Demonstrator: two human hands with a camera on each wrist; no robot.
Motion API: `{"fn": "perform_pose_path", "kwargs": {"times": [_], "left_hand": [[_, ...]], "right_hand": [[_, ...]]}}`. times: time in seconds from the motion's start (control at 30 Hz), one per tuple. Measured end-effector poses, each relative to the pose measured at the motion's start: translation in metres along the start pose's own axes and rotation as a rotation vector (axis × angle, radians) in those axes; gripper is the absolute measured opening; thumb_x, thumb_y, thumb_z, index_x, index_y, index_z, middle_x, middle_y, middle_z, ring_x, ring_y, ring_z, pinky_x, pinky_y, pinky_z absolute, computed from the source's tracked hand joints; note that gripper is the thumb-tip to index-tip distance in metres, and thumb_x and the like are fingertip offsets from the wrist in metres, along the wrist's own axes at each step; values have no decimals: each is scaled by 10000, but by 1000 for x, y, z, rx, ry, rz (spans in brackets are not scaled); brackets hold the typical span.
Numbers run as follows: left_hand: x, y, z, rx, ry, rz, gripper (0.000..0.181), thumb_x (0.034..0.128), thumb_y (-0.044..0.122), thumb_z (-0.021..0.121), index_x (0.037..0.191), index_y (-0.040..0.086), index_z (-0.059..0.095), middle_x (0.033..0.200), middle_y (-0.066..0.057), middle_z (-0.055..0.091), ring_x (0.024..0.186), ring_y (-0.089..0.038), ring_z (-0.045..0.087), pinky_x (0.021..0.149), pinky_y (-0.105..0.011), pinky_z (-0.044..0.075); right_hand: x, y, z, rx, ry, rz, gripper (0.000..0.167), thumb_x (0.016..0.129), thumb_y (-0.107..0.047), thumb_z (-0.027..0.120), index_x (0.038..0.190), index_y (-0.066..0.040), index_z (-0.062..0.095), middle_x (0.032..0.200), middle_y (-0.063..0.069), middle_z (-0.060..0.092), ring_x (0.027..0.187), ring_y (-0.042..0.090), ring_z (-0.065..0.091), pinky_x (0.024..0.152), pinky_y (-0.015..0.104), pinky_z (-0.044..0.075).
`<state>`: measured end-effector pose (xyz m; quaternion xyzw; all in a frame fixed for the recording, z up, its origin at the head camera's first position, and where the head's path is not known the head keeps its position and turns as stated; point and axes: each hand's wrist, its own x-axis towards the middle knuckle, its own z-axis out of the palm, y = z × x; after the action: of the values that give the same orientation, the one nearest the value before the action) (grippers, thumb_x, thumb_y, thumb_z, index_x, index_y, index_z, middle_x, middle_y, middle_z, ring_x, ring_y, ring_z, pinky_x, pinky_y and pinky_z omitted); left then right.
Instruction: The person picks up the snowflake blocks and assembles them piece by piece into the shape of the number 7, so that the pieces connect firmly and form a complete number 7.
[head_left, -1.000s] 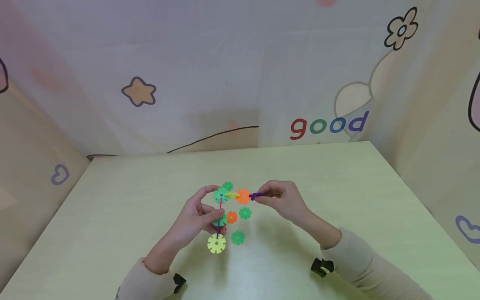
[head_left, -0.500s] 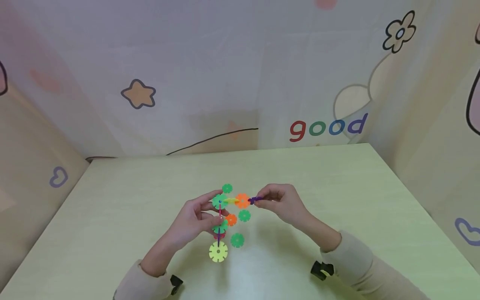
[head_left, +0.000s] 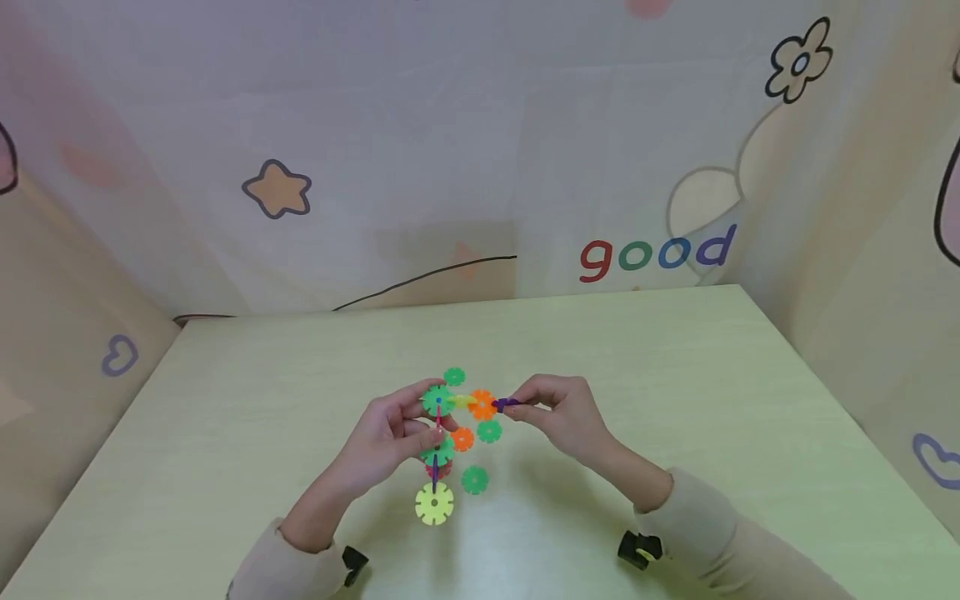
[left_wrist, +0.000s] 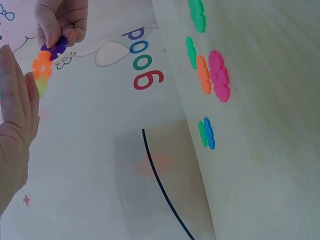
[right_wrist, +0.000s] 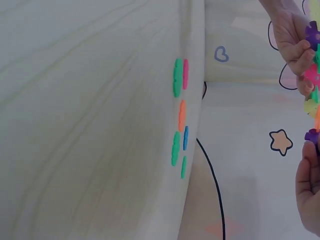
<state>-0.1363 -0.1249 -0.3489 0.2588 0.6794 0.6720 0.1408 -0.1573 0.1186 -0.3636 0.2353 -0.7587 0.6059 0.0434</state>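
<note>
In the head view my left hand [head_left: 382,437] holds a chain of slotted snowflake discs above the table. Thumb and fingers pinch it near its pink and lower green discs. The chain runs from an upper green disc [head_left: 437,401] down to a large yellow disc [head_left: 434,503], with a purple one edge-on between. A smaller yellow disc and an orange disc [head_left: 482,405] branch off to the right. Between thumb and fingertips, my right hand [head_left: 566,417] pinches a purple disc [right_wrist: 312,136] at the orange disc's edge. How deep their slots interlock cannot be made out.
Loose discs lie on the pale table [head_left: 300,358] beyond and beneath the chain: several green ones [head_left: 474,480], an orange one [head_left: 462,439], a pink one [left_wrist: 219,76] and a blue one [left_wrist: 209,133]. Printed cloth walls [head_left: 420,150] stand around the table's back and sides.
Both hands and the chain sit slightly lower in the head view. The chain's yellow lower end has swung toward me, and the right hand has shifted a little left with the purple disc.
</note>
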Motion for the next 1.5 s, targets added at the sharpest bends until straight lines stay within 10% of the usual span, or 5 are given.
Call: {"fn": "perform_pose_path", "kwargs": {"times": [0.63,0.93,1.07,1.27,1.5], "left_hand": [[-1,-1,0,-13,26,87,486,850,-37,590,1280,-111,376,908,-116,639,784,-149,653,710,-302,535],[4,7,11,53,109,-100,513,826,-48,492,1324,28,397,896,-182,578,565,-146,557,583,-220,473],[9,5,19,43,158,-159,510,848,50,618,1329,117,460,637,-81,507,454,-169,509,495,-232,468],[11,3,24,66,211,-185,474,792,65,699,1244,99,561,581,-65,559,452,-335,543,447,-271,477],[9,2,28,27,243,-225,416,772,51,714,1172,60,601,611,-86,581,427,-202,535,446,-259,480]], "right_hand": [[1,-7,-2,1,22,-183,44,735,60,703,760,29,684,750,147,666,708,148,641,669,288,528],[-1,-6,2,-18,28,-230,89,717,97,703,733,13,678,733,140,664,693,155,639,662,287,530],[-1,-4,6,-22,6,-251,81,721,79,708,741,6,681,738,134,663,702,177,639,688,310,535],[-2,-3,8,-29,-10,-250,76,725,69,710,743,0,683,738,112,665,702,179,634,681,303,534],[-4,-2,11,-13,-8,-265,96,719,89,707,733,-2,680,720,90,661,679,160,628,638,279,527]]}}
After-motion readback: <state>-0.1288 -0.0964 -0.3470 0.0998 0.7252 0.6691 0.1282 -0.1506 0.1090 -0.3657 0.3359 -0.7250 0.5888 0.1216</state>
